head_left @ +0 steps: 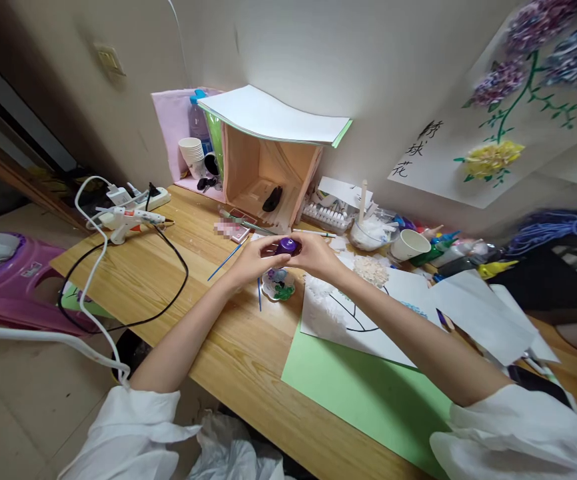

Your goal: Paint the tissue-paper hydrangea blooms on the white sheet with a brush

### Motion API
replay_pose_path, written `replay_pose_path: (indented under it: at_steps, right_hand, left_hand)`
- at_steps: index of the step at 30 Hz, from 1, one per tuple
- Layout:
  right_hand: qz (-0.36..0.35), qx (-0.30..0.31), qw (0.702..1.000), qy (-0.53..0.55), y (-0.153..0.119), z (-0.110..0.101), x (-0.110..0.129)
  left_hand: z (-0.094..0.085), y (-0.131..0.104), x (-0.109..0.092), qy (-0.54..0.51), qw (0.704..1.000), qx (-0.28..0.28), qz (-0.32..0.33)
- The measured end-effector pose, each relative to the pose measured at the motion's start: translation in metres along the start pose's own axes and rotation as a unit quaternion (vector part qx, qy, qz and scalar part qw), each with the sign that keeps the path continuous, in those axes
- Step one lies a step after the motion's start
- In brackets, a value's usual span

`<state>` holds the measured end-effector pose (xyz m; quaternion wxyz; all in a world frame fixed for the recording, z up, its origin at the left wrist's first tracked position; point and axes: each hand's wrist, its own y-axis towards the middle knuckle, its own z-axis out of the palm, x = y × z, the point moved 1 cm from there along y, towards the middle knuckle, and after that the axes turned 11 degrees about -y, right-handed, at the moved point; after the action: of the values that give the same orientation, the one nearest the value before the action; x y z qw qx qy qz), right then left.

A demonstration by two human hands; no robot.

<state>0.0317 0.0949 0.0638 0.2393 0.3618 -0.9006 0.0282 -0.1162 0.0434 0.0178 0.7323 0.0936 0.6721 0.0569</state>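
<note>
Between both hands is a small purple bottle (287, 247), its round end facing me; it resembles the squeeze paint bottles at the back right. My left hand (254, 261) wraps it from the left and my right hand (317, 255) from the right, fingers closed around it. Just below them on the table sits a white scalloped paint palette (278, 285) with purple and green paint in it. Blue paintbrushes (224, 261) lie left of the palette. To its right is white paper (368, 340) with black drawn lines and clumps of crumpled paper bits, partly hidden by my right forearm.
A green sheet (348, 400) lies under the paper. Left are a glue gun (131, 221), its looping black cord and a power strip (151, 199). A pink box shelf (268, 167) stands behind. Back right hold a bowl (371, 235), a paper cup (410, 246) and several paint bottles (448, 250).
</note>
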Motion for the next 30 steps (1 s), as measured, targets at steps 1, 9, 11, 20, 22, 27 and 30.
replay_pose_path:
  at_steps: [1, 9, 11, 20, 22, 27, 30]
  right_hand:
    - [-0.011, -0.004, 1.000, 0.000, 0.000, 0.000, -0.001]
    - [-0.023, 0.004, 0.998, 0.056, 0.000, 0.001, 0.002]
    - [-0.010, 0.011, 0.999, 0.045, 0.000, 0.000, 0.004]
    - [-0.029, -0.004, 1.000, -0.005, -0.002, 0.004, 0.004]
    - [-0.030, -0.012, 0.999, -0.012, -0.003, 0.005, 0.004]
    - [-0.043, -0.023, 0.999, -0.025, -0.003, 0.009, 0.003]
    - [-0.048, -0.026, 0.998, -0.035, -0.002, 0.009, 0.003]
  left_hand:
    - [0.000, -0.001, 0.001, 0.008, 1.000, -0.006, 0.009]
    - [-0.002, -0.004, 0.010, 0.052, 0.997, -0.012, 0.054]
    - [-0.002, -0.005, 0.011, 0.068, 0.996, -0.011, 0.056]
    - [0.001, -0.010, 0.006, 0.174, 0.979, -0.004, 0.104]
    - [0.002, -0.011, 0.005, 0.188, 0.974, -0.006, 0.124]
    - [0.004, -0.012, 0.004, 0.212, 0.965, -0.018, 0.152]
    - [0.004, -0.013, 0.005, 0.211, 0.964, -0.028, 0.161]
